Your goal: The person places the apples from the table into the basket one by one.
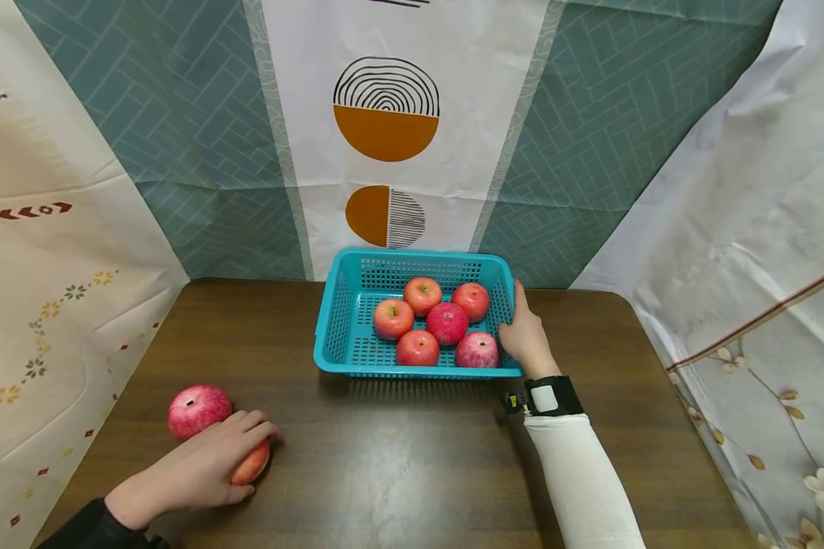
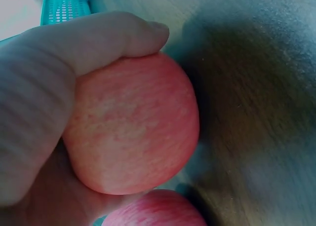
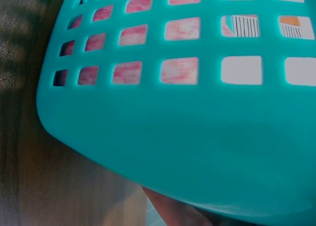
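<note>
My left hand (image 1: 209,461) holds a red apple (image 2: 133,127) low over the brown table, the thumb curled along one side of it. Right beside that hand lies a darker pink-red apple (image 1: 199,410); the left wrist view catches only its top edge. Across the table, my right hand (image 1: 527,335) grips the right rim of a turquoise plastic basket (image 1: 343,370), thumb at the inner side. Several apples, among them a deep red one (image 1: 447,323), sit inside the basket. The basket's holed wall (image 3: 163,122) fills the right wrist view and hides most of the hand.
The basket stands at the back of the wooden table (image 1: 384,465), close to a hanging patterned cloth (image 1: 220,152). Pale floral cloths (image 1: 741,252) border the table on both sides.
</note>
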`<state>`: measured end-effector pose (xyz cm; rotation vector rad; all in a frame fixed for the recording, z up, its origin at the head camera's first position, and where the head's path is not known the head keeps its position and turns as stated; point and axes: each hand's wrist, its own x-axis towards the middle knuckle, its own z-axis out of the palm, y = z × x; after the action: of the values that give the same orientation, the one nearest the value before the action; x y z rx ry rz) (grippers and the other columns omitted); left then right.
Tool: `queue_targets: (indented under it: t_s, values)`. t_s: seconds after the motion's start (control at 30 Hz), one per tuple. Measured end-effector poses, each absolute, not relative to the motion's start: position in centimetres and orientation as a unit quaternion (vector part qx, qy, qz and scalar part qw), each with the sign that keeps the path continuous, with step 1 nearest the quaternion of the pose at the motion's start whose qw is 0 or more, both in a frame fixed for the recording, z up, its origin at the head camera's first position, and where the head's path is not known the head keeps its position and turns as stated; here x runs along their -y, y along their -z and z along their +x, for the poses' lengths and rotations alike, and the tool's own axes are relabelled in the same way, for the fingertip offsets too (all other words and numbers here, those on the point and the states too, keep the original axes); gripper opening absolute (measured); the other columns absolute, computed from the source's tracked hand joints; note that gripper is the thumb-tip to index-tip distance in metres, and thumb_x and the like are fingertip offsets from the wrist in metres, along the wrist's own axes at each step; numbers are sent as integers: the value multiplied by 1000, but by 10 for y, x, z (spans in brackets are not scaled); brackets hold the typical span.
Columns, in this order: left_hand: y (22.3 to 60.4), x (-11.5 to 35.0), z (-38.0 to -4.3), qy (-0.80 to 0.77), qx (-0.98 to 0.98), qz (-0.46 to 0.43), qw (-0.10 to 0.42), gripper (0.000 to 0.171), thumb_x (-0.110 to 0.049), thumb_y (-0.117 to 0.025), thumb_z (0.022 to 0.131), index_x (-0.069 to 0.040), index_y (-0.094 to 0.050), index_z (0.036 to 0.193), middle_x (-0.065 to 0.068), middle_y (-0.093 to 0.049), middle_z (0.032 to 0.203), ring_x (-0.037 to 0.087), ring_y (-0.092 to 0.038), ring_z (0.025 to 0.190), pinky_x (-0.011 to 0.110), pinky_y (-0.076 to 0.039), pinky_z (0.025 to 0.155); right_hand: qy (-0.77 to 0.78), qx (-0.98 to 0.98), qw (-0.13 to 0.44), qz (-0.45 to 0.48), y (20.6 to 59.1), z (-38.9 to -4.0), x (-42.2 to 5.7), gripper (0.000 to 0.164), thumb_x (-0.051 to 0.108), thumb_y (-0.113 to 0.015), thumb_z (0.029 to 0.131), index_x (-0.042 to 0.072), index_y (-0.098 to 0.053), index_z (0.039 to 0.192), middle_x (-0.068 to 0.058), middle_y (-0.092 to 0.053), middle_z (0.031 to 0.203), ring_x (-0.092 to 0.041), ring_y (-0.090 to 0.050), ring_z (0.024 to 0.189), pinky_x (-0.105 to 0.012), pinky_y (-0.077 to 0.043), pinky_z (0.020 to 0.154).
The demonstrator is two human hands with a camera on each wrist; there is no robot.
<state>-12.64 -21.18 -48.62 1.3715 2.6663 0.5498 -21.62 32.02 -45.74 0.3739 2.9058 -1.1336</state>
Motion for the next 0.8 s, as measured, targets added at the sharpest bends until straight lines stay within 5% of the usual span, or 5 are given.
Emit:
queue_targets:
  t_s: [0.23,0.8]
  values:
    - [476,203,-129,-184,-887,419,51,72,-32,-101,68,-20,-57,124,-15,-52,117,8,-53,104,31,-58,82,357,-926,2,119,457,-217,-319,87,7,-51,103,12,1,173,-37,-50,152,-55,-65,119,-70,-51,98]
    - [421,146,-160,-254,-869,419,-73,60,-35,-97,77,-22,-63,124,-3,-55,134,12,-57,111,31,-60,77,356,-926,3,127,457,-218,-318,88,7,-52,102,15,0,173,-36,-48,153,-56,-61,125,-72,-48,101]
